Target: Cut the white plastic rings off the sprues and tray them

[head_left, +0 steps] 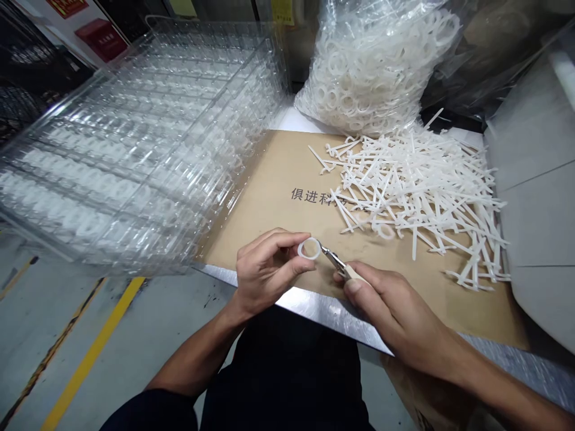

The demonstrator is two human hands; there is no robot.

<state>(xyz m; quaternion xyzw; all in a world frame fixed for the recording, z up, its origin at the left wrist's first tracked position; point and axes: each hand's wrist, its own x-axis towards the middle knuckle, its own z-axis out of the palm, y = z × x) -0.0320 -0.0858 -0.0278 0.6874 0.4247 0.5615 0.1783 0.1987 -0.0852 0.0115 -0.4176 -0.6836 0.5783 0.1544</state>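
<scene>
Between the thumb and fingers of my left hand (272, 269) is a white plastic ring (300, 249), held up over the front edge of the table. My right hand (395, 305) grips a pair of nippers (348, 271) with pale handles. Their metal jaws meet the right side of the ring's rim; whether they are closed on it I cannot tell. To the right lies a loose heap of white plastic sprue pieces (417, 185), with a ring among them at its near edge.
Stacked clear plastic trays (135, 149) filled with white parts stand at the left. A clear bag of white rings (363, 78) sits at the back. Brown cardboard (269, 179) covers the metal table (332, 312). A grey-white surface (539, 179) rises at the right.
</scene>
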